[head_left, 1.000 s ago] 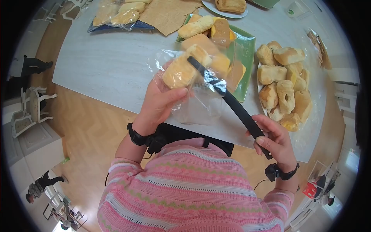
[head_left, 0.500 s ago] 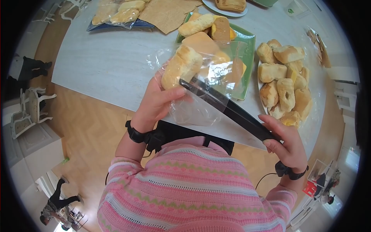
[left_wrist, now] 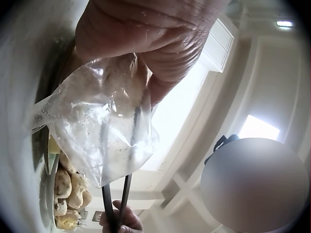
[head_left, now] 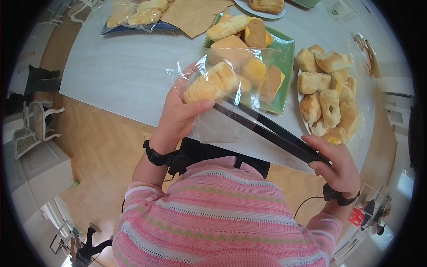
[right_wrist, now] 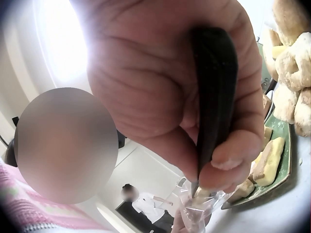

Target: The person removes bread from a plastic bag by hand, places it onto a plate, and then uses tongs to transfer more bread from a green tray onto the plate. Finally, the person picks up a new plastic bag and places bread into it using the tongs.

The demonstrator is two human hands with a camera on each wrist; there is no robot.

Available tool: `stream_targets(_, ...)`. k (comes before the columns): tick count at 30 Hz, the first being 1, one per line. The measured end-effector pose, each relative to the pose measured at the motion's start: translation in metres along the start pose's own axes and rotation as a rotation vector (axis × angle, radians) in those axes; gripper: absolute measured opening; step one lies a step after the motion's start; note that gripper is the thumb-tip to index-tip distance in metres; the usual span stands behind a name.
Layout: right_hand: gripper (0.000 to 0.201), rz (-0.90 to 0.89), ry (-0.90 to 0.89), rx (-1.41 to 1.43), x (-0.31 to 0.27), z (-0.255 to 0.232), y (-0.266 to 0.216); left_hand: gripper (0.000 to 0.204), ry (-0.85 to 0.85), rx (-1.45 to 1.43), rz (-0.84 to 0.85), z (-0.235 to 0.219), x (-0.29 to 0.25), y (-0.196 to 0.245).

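Note:
My left hand (head_left: 175, 113) grips a clear plastic bag (head_left: 222, 131) by its side, thumb in front. Inside the bag lies a pale golden bread roll (head_left: 211, 84), tilted, right above the thumb. A pair of black tongs (head_left: 289, 147) reaches into the bag's mouth, its arms spread and its tips just below the roll. Near their joined end, my right hand (head_left: 338, 164) holds the tongs between thumb and fingers. In the left wrist view, both tong arms (left_wrist: 106, 194) show through the crinkled plastic.
Behind the bag, a green plate (head_left: 284, 53) bears several sandwich-like pieces. To the right stands a white plate heaped with bread rolls (head_left: 329, 109). Brown paper (head_left: 195, 18), bagged rolls (head_left: 149, 15) and a white plate with a loaf (head_left: 267, 5) lie farther back.
The tongs have gone from closed, over the roll, to spread and drawn back toward the lower right. My right hand has moved right and down. The roll has tipped over inside the bag.

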State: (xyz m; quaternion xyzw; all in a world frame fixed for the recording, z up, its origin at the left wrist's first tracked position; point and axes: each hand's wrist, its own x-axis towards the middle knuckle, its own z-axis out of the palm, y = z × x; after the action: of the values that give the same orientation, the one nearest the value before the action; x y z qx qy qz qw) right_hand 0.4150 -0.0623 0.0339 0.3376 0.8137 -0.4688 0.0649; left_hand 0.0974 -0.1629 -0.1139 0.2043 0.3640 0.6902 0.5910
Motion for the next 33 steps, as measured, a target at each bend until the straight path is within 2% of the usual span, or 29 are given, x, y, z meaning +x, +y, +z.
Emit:
stream_targets(6,0.051,-0.06,-0.028,-0.053,-0.001,-0.008,-0.004,0.084,-0.063,-0.011,-0.035,-0.004,-0.001,0.002)
stream_targets(8,0.051,-0.082,-0.04,-0.076,0.002,-0.005,-0.004,0.077,-0.137,-0.07,-0.134,0.001,-0.004,0.005)
stream_targets(9,0.051,-0.106,-0.054,-0.101,0.004,-0.003,-0.005,0.077,-0.137,-0.07,-0.135,0.002,-0.004,0.003)
stream_targets(11,0.051,-0.109,-0.041,-0.118,0.007,0.003,-0.008,0.071,-0.253,-0.155,-0.179,0.004,-0.003,0.0)
stream_targets(15,0.051,-0.141,0.044,-0.124,0.007,0.01,-0.01,0.069,-0.239,-0.166,-0.211,0.006,-0.002,-0.001)
stream_targets(17,0.051,-0.131,0.046,-0.107,0.008,0.008,-0.009,0.067,-0.187,-0.237,-0.177,0.01,-0.002,-0.006)
stream_targets(20,0.051,-0.109,0.058,-0.092,0.007,0.008,-0.011,0.065,-0.21,-0.395,-0.213,0.007,-0.002,-0.014)
stream_targets(26,0.05,-0.13,0.065,-0.175,0.0,-0.003,-0.016,0.06,-0.173,-0.497,-0.212,0.008,-0.001,-0.021)
stream_targets(30,0.051,-0.148,0.081,-0.246,-0.005,-0.009,-0.02,0.059,-0.168,-0.375,-0.188,0.006,-0.001,-0.022)
stream_targets(33,0.05,-0.122,0.081,-0.265,-0.002,-0.01,-0.026,0.06,-0.142,-0.541,-0.24,-0.001,-0.003,-0.025)
